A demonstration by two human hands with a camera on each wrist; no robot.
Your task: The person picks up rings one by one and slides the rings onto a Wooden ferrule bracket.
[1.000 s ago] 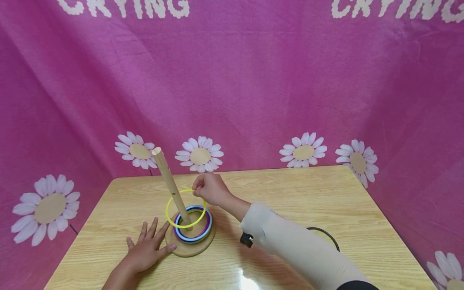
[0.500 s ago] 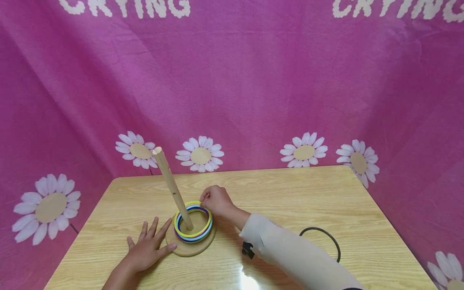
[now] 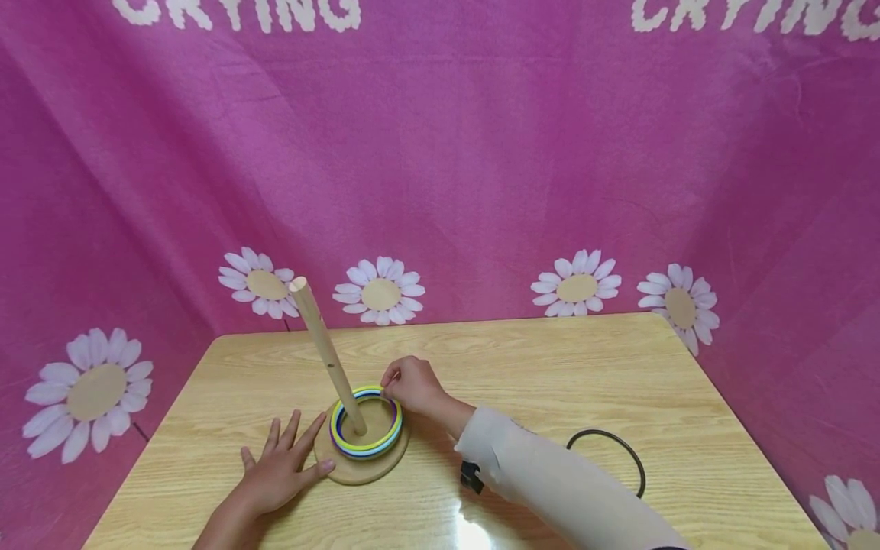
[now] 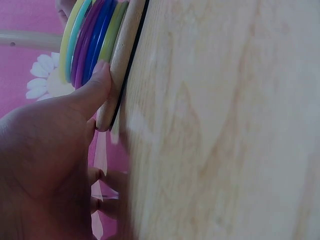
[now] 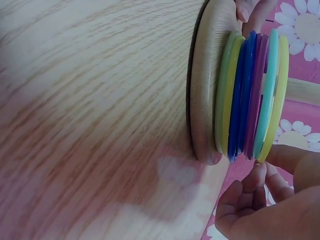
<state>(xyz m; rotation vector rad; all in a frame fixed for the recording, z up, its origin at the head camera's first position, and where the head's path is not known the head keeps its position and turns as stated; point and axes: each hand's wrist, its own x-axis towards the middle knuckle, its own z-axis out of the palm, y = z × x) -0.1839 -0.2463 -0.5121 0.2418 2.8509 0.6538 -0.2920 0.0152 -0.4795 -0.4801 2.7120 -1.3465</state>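
Observation:
A wooden post (image 3: pixel 323 344) rises from a round wooden base (image 3: pixel 357 475) on the left part of the table. Stacked around the post lie rings: light green and yellow low down, then dark blue (image 5: pixel 244 85), purple and turquoise (image 5: pixel 272 55), with a yellow ring (image 5: pixel 281 100) uppermost. My right hand (image 3: pixel 412 386) pinches the far right edge of that top yellow ring between thumb and fingertips. On the near left side, my left hand (image 3: pixel 278 473) lies with spread, straight fingers, its thumb (image 4: pixel 97 82) against the base and the index fingertip at the rim.
A black ring (image 3: pixel 640 462) lies on the table (image 3: pixel 550 359) to the right, partly covered by my right forearm in a pale sleeve (image 3: pixel 543 473). A pink curtain (image 3: pixel 467 183) with daisies hangs behind the table's far edge and along both sides.
My right hand has lowered the yellow ring along the post onto the stack, moving down and slightly right. The left hand has stayed by the base. More of the black ring shows.

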